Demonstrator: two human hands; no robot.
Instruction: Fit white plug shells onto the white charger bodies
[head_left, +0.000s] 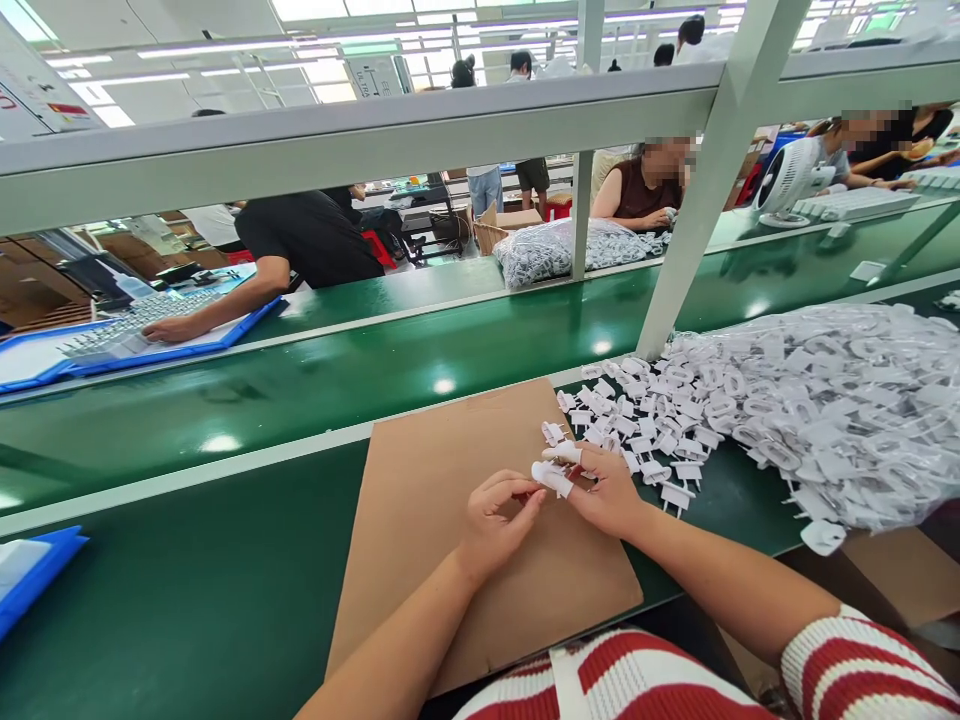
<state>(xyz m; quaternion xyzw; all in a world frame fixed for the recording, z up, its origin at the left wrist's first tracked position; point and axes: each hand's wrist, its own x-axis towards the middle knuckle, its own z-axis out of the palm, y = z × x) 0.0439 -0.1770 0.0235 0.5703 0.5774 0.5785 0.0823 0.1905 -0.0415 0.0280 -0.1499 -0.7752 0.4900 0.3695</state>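
Note:
My left hand (501, 520) is over the cardboard sheet (420, 540), its thumb and forefinger pinched together; whatever is between them is too small to make out. Close against it is my right hand (607, 492), with white finger covers on two of its digits. Its fingers are closed around a small white plastic plug part with metal pins, mostly hidden by them. Another white plug part (553, 433) shows just beyond the fingertips, by the sheet's far right edge. To the right, many loose white plug parts (645, 425) are spread on the green bench.
A large clear plastic bag (862, 400) of white parts lies at right. A slanted white post (694, 190) rises beyond the pile. A green conveyor (450, 350) crosses ahead, with co-workers on its far side. A blue tray (45, 570) stands at far left.

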